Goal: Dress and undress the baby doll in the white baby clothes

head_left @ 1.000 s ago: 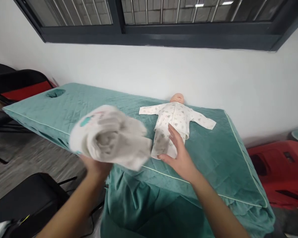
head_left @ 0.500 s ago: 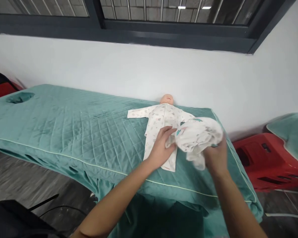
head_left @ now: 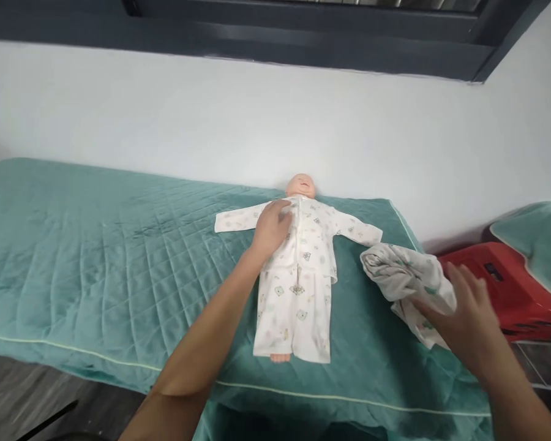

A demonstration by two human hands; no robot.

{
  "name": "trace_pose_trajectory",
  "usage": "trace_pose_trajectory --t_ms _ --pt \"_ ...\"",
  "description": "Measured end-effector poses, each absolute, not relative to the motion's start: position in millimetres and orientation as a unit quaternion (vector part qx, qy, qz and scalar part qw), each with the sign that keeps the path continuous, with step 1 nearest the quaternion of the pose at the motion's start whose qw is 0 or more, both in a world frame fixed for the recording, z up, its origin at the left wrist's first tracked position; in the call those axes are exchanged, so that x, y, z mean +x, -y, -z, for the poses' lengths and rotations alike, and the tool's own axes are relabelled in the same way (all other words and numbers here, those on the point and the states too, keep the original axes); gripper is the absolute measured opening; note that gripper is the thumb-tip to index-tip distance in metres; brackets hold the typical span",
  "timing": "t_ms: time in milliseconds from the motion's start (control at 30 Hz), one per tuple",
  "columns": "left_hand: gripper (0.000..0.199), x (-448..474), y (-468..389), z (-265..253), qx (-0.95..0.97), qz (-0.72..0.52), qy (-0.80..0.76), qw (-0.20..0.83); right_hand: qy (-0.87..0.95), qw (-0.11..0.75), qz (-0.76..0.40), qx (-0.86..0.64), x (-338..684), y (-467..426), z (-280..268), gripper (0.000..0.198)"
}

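A baby doll (head_left: 300, 185) lies on its back on the green quilted bed, head toward the wall. It wears a white printed shirt (head_left: 314, 239) with the sleeves spread out and matching trousers (head_left: 312, 315); one foot shows at a trouser hem. My left hand (head_left: 272, 228) rests over the shirt's chest near the left-hand sleeve, fingers stretched and thumb apart. To the doll's right is a crumpled white printed cloth (head_left: 401, 269), bundled on the bed. Beside that bundle, my right hand (head_left: 468, 315) is open with its fingers spread, the thumb overlapping the cloth's edge.
The green bed cover (head_left: 119, 269) stretches far to the left, against a white wall (head_left: 239, 122). A dark window frame (head_left: 257, 37) runs above. Off the bed's right end stand a red plastic stool (head_left: 514, 288) and a green cushion (head_left: 537, 245).
The cloth bundle has gone from between my hands to the bed on the right, and my right hand has loosened. My left hand has moved up onto the doll's chest. The view has tilted down.
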State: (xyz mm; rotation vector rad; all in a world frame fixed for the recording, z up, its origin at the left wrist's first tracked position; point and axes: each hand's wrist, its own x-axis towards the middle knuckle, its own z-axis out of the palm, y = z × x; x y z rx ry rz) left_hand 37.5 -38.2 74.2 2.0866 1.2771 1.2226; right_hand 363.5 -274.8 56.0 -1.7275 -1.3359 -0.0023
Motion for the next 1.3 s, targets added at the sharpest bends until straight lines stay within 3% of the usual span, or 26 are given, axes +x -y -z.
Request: trace_pose_trajectory --t_ms 100,300,467,900,1100,1300 --pt "0.029 49.2 7.9 -80.2 0.775 -0.387 -0.454 0.21 0.572 0.414 0.067 -0.705 313.2 245.1 -85.9 0.053" --pt "0.036 51.4 -15.0 -76.1 0.815 -0.369 -0.373 0.246 0.649 0.445 -0.115 -0.606 216.3 103.5 -81.5 0.044" --pt "0.037 47.0 -14.0 -65.2 0.787 -0.399 -0.379 0.28 0.659 0.444 -0.166 -0.584 202.6 39.2 -72.3 0.032" --pt "0.037 48.2 -14.1 -65.3 0.789 -0.395 -0.378 0.28 0.666 0.446 -0.2 -0.564 207.8 36.0 -56.3 0.034" --pt "0.025 47.4 0.1 -71.3 0.775 -0.392 -0.394 0.3 0.616 0.534 -0.244 -0.525 210.2 48.4 -51.5 0.034" --pt "0.022 41.3 10.3 -68.5 0.768 -0.404 -0.366 0.336 0.619 0.559 -0.205 -0.511 202.4 79.0 -43.5 0.023"
